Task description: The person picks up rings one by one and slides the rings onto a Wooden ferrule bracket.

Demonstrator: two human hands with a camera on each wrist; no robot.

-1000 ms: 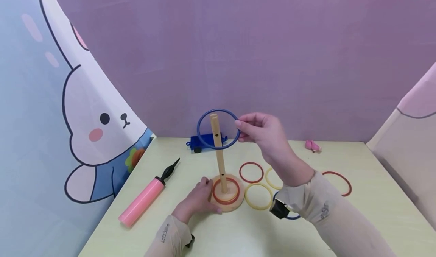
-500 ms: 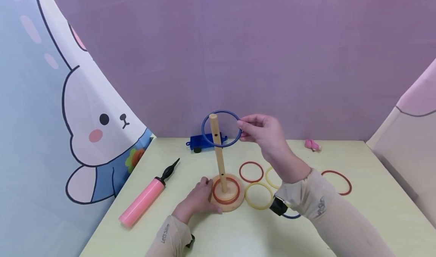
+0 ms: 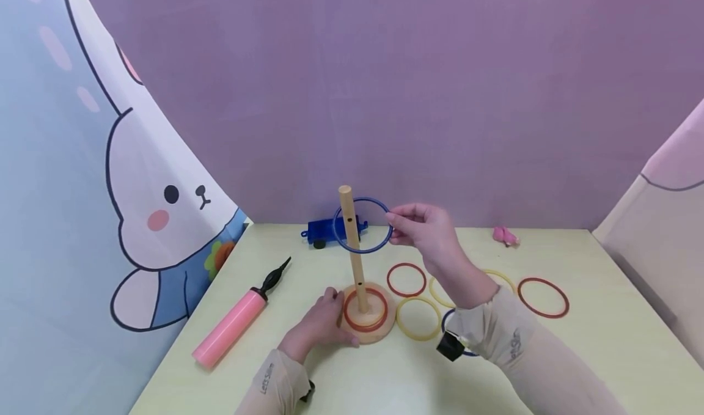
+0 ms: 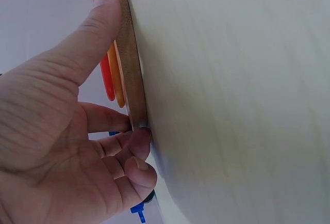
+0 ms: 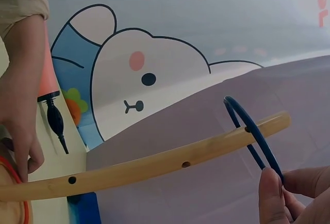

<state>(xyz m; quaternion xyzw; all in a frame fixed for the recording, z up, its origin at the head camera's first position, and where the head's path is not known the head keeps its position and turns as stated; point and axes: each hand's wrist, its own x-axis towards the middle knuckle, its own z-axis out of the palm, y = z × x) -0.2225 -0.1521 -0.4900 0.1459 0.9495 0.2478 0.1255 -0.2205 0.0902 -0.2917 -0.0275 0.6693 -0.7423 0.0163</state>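
A wooden ring-toss stand [image 3: 352, 262] stands on the table, a red ring [image 3: 345, 317] and a yellow ring lying round the foot of its post. My left hand [image 3: 321, 320] grips the left edge of the round base; in the left wrist view the thumb [image 4: 98, 22] and fingers span that base [image 4: 131, 79]. Up near the post's top, my right hand [image 3: 431, 231] pinches a blue ring [image 3: 374, 250] between thumb and fingers. The right wrist view has this blue ring [image 5: 258, 136] tilted around the post [image 5: 154, 159], below its tip.
Red rings [image 3: 406, 296], yellow rings [image 3: 418, 338] and a blue ring [image 3: 444, 320] lie right of the stand, partly behind my right arm. A pink hand pump [image 3: 231, 329] lies left. Behind stand a blue toy wagon [image 3: 321, 230] and a small pink object [image 3: 505, 236].
My right hand has brought the blue ring slightly right and then down, from the post's tip to below it. My left hand has stayed on the base.
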